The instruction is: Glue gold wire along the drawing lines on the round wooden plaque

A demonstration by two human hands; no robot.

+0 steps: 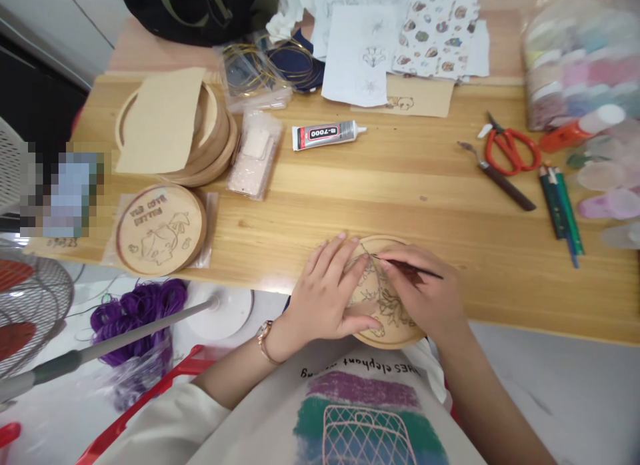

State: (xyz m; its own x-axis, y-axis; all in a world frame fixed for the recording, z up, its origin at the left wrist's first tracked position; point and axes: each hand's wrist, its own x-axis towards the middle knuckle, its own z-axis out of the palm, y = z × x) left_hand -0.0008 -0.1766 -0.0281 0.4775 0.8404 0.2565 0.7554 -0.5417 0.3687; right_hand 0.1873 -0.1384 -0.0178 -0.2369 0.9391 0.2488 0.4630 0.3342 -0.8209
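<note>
A round wooden disc (381, 302) with a dark floral line drawing lies at the near edge of the wooden table (400, 185). My left hand (327, 295) rests on its left side, fingers spread flat and thumb pressed at the lower rim. My right hand (425, 295) is closed in a pinch on a thin dark pointed tool (410, 268), whose tip touches the disc near its top. A watch sits on my left wrist.
A B-7000 glue tube (327, 133), red scissors (510, 148), a dark-handled tool (500, 178) and green pencils (563, 208) lie on the table. Stacked wooden rounds (175, 135), an engraved disc (160, 230), printed paper sheets (395, 42) and bagged supplies (580, 58) surround them. A fan (30, 305) stands left.
</note>
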